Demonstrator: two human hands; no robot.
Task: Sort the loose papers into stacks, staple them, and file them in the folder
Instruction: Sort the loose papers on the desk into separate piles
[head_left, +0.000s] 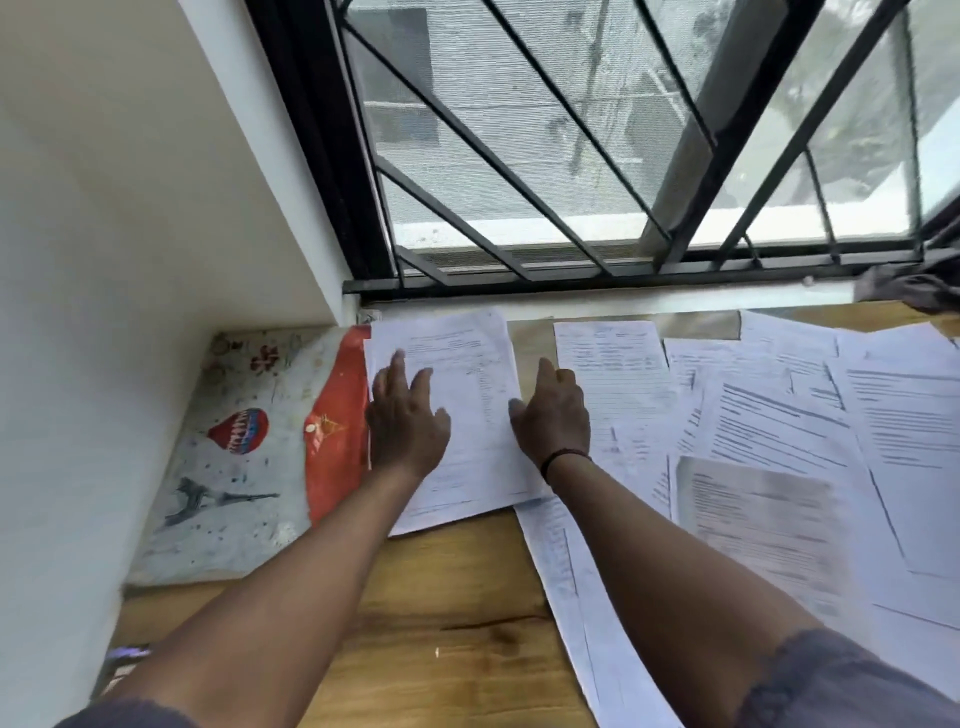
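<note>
Wooden desk (441, 613) under barred window (571, 156); left hand (405, 426), right hand (553, 415) flat, fingers straight, pressing paper stack (467, 395).

White printed papers (779, 426), red-flapped balloon-and-tower patterned folder (234, 457), wooden table (441, 623)

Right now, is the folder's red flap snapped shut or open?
Cannot tell for sure. The red flap lies flat over the folder with its snap button showing, so it looks closed, but the fastening itself isn't visible.

Just one view here, a wide-angle head cam looking forward and down, pretty close over a wooden desk (431, 597), with the barred window (571, 156) straight ahead and a white wall (104, 260) at left.
</note>
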